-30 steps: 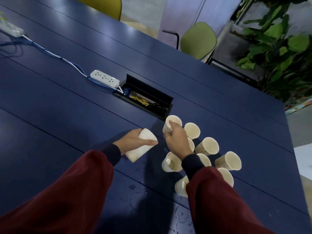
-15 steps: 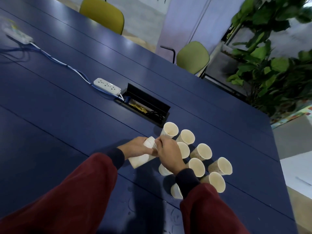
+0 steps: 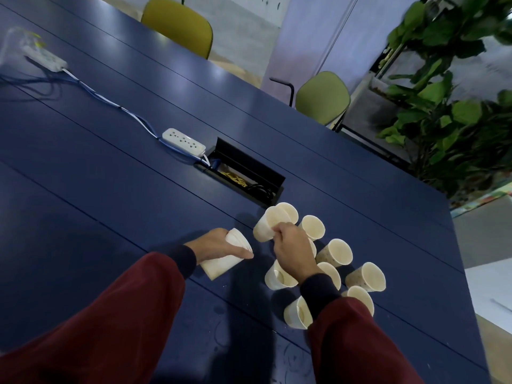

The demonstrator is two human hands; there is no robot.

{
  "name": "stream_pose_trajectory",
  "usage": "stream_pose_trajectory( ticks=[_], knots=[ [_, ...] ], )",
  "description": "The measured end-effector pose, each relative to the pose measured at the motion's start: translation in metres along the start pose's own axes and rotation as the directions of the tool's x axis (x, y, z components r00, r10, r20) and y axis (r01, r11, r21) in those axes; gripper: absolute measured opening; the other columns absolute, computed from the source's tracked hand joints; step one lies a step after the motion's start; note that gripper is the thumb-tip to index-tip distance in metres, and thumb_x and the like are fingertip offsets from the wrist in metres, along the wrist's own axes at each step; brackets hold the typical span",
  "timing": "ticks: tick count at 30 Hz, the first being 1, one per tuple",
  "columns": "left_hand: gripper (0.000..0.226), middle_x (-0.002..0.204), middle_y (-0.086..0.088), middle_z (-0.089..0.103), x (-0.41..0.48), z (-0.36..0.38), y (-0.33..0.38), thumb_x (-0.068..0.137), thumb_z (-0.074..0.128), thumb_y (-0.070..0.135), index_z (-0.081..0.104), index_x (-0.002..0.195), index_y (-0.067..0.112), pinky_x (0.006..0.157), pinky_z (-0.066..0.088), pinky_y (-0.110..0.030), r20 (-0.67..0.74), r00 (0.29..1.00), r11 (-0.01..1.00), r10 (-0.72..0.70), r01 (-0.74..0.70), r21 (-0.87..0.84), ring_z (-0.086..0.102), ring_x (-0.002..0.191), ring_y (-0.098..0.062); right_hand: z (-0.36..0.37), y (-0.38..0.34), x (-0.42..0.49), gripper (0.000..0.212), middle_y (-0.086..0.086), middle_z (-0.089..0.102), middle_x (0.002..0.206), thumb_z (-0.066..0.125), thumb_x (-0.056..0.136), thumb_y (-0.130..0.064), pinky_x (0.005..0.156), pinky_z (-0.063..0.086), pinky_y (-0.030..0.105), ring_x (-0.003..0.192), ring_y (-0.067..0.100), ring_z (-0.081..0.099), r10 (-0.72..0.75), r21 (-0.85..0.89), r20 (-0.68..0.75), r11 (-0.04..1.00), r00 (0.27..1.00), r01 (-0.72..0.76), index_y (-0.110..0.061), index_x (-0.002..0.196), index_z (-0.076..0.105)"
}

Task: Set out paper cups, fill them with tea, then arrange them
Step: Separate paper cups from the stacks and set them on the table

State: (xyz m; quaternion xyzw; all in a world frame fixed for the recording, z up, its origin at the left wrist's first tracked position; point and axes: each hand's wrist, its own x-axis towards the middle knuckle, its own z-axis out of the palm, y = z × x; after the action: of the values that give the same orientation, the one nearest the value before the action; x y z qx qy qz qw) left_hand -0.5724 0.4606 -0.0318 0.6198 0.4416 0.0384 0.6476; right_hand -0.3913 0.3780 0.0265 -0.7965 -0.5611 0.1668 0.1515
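On the dark blue table (image 3: 110, 206), my left hand (image 3: 214, 245) grips a short stack of nested white paper cups (image 3: 224, 260), lying tilted with its mouth toward the right. My right hand (image 3: 291, 245) pinches the rim of a single paper cup (image 3: 267, 224), held just above the table at the far left of the group. Several more empty paper cups (image 3: 335, 252) stand upright in a loose cluster under and right of my right arm, partly hidden by the sleeve.
A white power strip (image 3: 184, 141) with a blue cable lies left of an open cable box (image 3: 246, 178) set into the table, just beyond the cups. Two green chairs (image 3: 322, 98) stand past the far edge. A leafy plant (image 3: 448, 106) stands at the right.
My right hand came to the stack, pulled one cup off it and carried it right and away toward the cluster. My left hand kept hold of the stack.
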Motion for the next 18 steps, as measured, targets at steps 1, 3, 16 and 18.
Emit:
stream_pose_trajectory(
  ticks=[1,3,16,18],
  knots=[
    [0.051,0.099,-0.005,0.076,0.000,-0.001,-0.001,0.069,0.089,0.046,0.071,0.104,0.014,0.084,0.059,-0.039,0.004,1.000,1.000,-0.007,0.007,0.011,0.073,0.093,-0.023,0.004,0.000,0.000,0.025,0.014,0.068,0.110,0.046,0.100,-0.008,0.080,0.045,0.035,0.098,0.031,0.062,0.009,-0.016,0.046,1.000,0.999,-0.009,-0.005,0.113,0.068],
    [0.048,0.099,-0.004,0.076,0.001,0.000,0.000,0.071,0.088,0.043,0.070,0.104,0.015,0.080,0.058,-0.036,0.008,1.000,1.000,-0.008,0.008,0.020,0.073,0.091,-0.022,0.014,-0.001,-0.002,0.028,0.017,0.068,0.114,0.045,0.098,-0.005,0.086,0.048,0.039,0.104,0.035,0.062,0.028,-0.046,0.116,0.999,0.993,-0.022,-0.004,0.115,0.068],
    [0.031,0.084,0.001,0.074,-0.009,0.011,0.006,0.076,0.084,0.033,0.066,0.095,0.016,0.066,0.054,-0.027,0.086,0.995,0.999,0.040,-0.040,-0.009,0.069,0.075,-0.013,0.027,-0.018,-0.030,0.024,0.004,0.071,0.087,0.054,0.102,-0.024,0.072,0.039,0.030,0.075,0.015,0.054,-0.066,0.191,0.033,0.980,0.997,0.058,-0.015,0.087,0.069],
    [0.036,0.086,-0.003,0.072,-0.017,0.016,0.008,0.072,0.083,0.028,0.062,0.097,0.013,0.068,0.055,-0.032,0.098,0.993,0.998,0.059,-0.058,-0.008,0.068,0.075,-0.014,0.027,-0.018,-0.039,0.032,0.003,0.062,0.072,0.053,0.103,-0.025,0.067,0.034,0.030,0.067,0.017,0.050,-0.091,0.217,0.057,0.973,0.994,0.076,-0.016,0.073,0.059]
  ],
)
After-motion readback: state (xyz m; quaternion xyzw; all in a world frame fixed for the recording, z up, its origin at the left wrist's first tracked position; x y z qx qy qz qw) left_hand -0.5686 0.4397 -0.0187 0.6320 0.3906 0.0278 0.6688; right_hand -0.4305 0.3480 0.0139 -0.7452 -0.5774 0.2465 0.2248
